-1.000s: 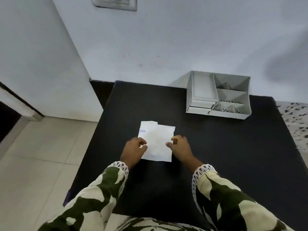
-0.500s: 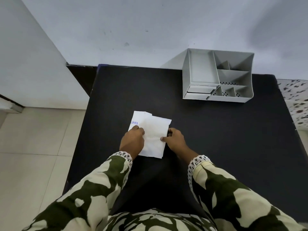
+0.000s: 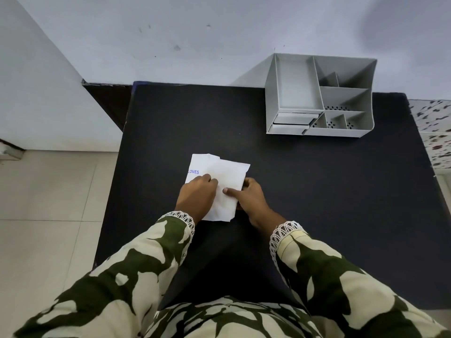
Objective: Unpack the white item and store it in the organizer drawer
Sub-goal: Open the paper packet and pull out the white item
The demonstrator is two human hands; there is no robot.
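Since a second ago both hands have slid further onto the white packet (image 3: pixel 220 181), which hasn't really budged from its spot near the middle of the black table (image 3: pixel 317 191). It lies flat, blue "LOVES" lettering showing at its left edge. Left hand (image 3: pixel 196 198) sits on top of the packet's left side, fingers curled and pressing down on it. Right hand (image 3: pixel 249 197) pinches the right edge, thumb laid across the top and fingers tucked at the side. Well apart, at the table's far right against the wall, stands the grey organizer (image 3: pixel 319 93) with 2 small drawers (image 3: pixel 291 121) at its front left, both pushed in or nearly so.
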